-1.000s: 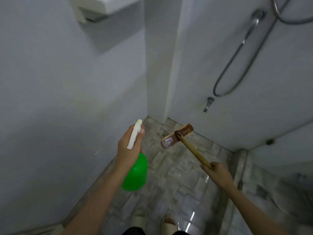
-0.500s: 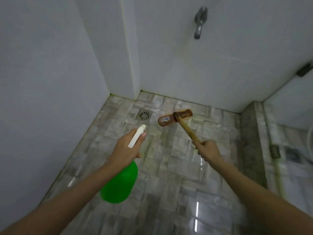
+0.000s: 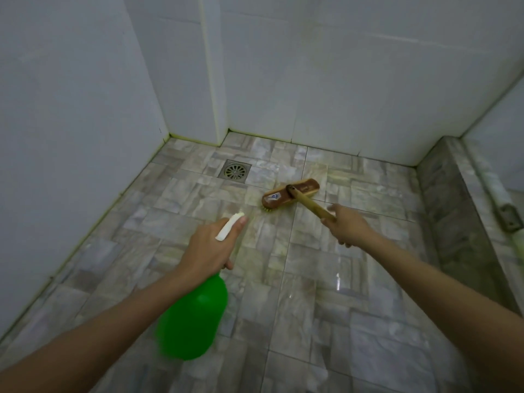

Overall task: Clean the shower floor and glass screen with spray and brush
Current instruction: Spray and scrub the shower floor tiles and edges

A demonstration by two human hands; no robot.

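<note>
Floor scrub in hand. My left hand (image 3: 209,248) grips the bottle (image 3: 192,319), fingers curled round its neck, nozzle towards the floor (image 3: 312,307). My right hand (image 3: 347,228) grips the brush (image 3: 276,198) handle, head on the tiles near the drain (image 3: 234,171). Next, I judge: spray ahead, then scrub firmly

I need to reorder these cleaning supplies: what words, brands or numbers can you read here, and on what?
Sticker on the scrubbing brush head: too blurred to read.
Dark stamp on the same head: too small to read.
Green spray bottle: no label shows.
No readable text anywhere in this view.
</note>
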